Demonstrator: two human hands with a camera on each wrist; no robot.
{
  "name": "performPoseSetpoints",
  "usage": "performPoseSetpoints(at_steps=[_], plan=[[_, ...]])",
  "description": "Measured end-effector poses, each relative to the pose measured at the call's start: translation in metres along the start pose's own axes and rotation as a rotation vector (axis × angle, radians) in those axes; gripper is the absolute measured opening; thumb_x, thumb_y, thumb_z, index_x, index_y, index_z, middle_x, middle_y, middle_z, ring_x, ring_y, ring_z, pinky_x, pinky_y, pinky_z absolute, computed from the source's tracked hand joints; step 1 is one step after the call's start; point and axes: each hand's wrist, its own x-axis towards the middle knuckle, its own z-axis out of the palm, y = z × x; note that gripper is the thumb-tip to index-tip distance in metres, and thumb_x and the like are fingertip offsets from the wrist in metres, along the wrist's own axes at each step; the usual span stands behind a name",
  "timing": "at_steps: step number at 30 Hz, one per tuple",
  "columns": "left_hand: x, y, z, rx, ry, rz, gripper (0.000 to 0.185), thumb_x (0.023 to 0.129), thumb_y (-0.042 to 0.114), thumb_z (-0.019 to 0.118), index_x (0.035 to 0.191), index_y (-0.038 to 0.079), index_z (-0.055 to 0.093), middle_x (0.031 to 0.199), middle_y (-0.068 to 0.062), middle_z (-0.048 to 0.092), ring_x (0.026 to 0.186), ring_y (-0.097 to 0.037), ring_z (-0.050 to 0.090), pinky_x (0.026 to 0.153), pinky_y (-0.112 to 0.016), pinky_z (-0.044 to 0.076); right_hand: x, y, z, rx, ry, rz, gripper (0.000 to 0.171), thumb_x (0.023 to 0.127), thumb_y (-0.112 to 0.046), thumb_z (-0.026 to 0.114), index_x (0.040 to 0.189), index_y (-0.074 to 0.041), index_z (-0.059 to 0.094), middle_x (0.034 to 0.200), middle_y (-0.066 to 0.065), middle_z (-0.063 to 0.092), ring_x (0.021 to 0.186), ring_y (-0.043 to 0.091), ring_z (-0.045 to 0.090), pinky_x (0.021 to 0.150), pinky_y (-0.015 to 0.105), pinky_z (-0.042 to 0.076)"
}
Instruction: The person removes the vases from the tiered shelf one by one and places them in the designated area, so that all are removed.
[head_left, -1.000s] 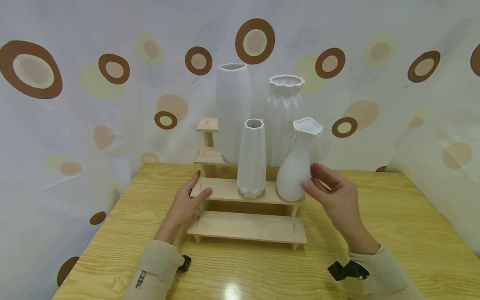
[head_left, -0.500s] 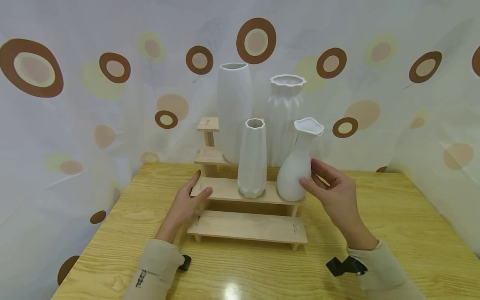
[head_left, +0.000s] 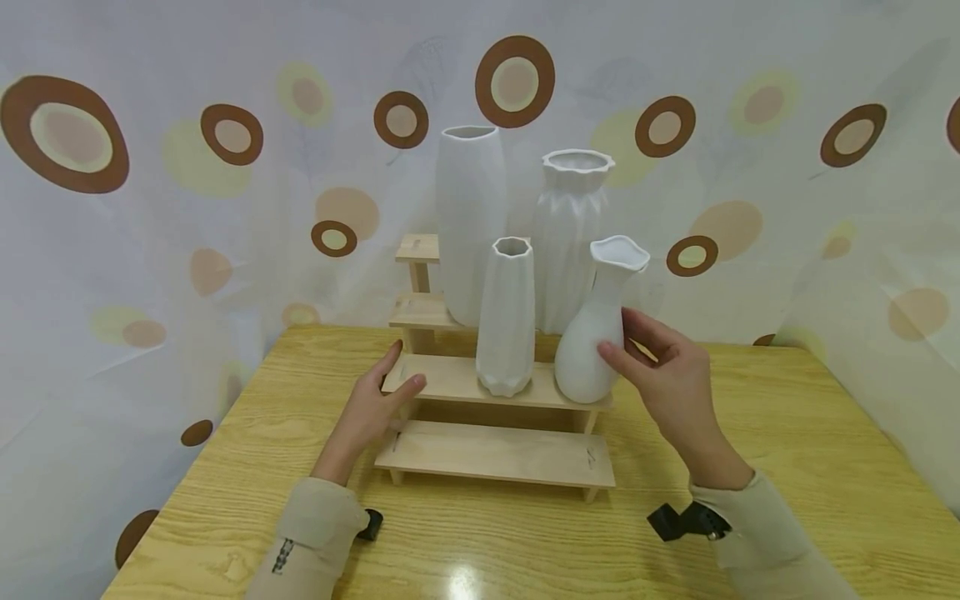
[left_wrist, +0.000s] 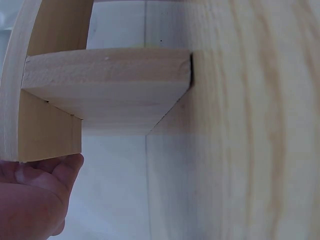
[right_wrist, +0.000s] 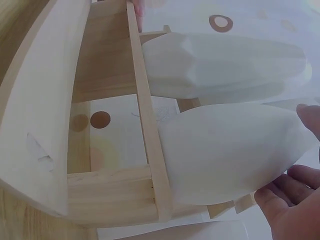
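Note:
On the second step from the bottom of a pale wooden tiered stand [head_left: 495, 452], a white pear-shaped vase [head_left: 588, 354] with a wavy flared mouth stands at the right end. My right hand [head_left: 678, 392] holds its side, thumb in front and fingers round the right. Left of it on that step is a slim ribbed white vase [head_left: 506, 329]. My left hand [head_left: 367, 412] grips the left end of this step, thumb on top. In the left wrist view, fingers [left_wrist: 50, 185] lie against the stand's wood, and the thumb is hidden.
Higher up behind stand a tall smooth white vase [head_left: 468, 217] and a pleated, ruffle-rimmed white vase [head_left: 566, 242]. The stand rests on a yellow wood-grain table [head_left: 780, 450]. Behind the table hangs a pale curtain [head_left: 255, 50] with brown ring patterns.
My right hand has slid a little upward along the pear-shaped vase and slightly left. The left hand and the stand hold their places.

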Motion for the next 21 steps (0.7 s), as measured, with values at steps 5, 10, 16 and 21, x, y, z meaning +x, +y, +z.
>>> performPoseSetpoints(at_steps=[5,10,16,21], plan=[[0.0001,-0.0003,-0.0002,0.004,0.000,0.006,0.087,0.094,0.053,0.062,0.159,0.016,0.018,0.162,0.002,0.016,0.149,-0.023,0.010,0.117,-0.049,0.018,0.0022,-0.0033,0.0023,-0.029,-0.001,0.009,0.047,0.087,-0.009,0.077,0.131,-0.002,0.064,0.129,0.009,0.064,0.118,0.017,0.059,0.092,0.024,0.049],[0.0004,-0.0011,-0.0003,0.005,0.002,0.013,0.088,0.094,0.053,0.062,0.159,0.014,0.018,0.163,0.000,0.016,0.149,-0.023,0.010,0.117,-0.049,0.018,0.0045,-0.0046,0.0039,-0.076,0.010,0.012,0.047,0.087,-0.013,0.077,0.131,-0.004,0.064,0.129,0.008,0.064,0.118,0.016,0.060,0.092,0.023,0.049],[0.0021,-0.0040,-0.0003,-0.002,0.001,0.009,0.088,0.094,0.053,0.062,0.159,0.015,0.018,0.162,0.002,0.016,0.149,-0.022,0.009,0.117,-0.048,0.017,0.0068,-0.0068,0.0049,-0.114,0.015,0.009,0.047,0.088,-0.014,0.077,0.132,-0.005,0.064,0.129,0.009,0.064,0.117,0.015,0.060,0.091,0.022,0.049],[0.0036,-0.0060,-0.0003,0.002,0.002,0.016,0.086,0.094,0.052,0.062,0.159,0.015,0.019,0.162,0.003,0.016,0.149,-0.022,0.009,0.118,-0.049,0.016,0.0075,-0.0095,0.0060,-0.110,0.018,0.012,0.047,0.089,-0.014,0.077,0.132,-0.004,0.064,0.130,0.010,0.063,0.116,0.016,0.061,0.091,0.022,0.049]])
